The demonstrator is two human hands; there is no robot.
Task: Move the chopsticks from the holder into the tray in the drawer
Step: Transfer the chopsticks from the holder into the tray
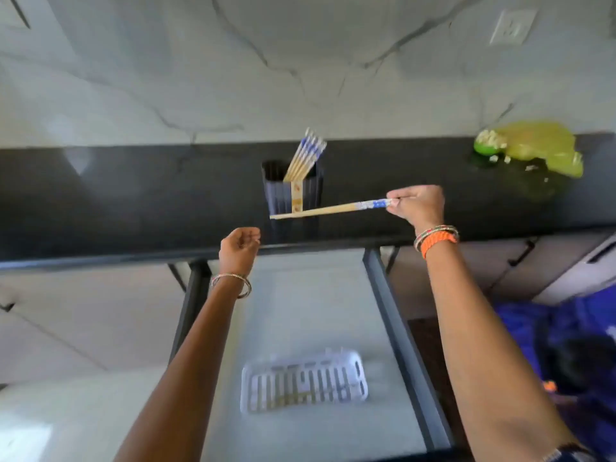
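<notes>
The right hand (420,205) pinches the blue end of a chopstick (328,210) with its fingers, holding it level in front of the black holder (293,195) on the dark table (133,201). More chopsticks (305,158) lean in the holder. The left hand (239,250) hangs loosely curled, holding nothing, over the open drawer (300,295), where the white tray (305,381) lies near.

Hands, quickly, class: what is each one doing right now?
Left hand: loosely curled, holding nothing visible.
Right hand: closed on one chopstick, pinched at its blue end.
</notes>
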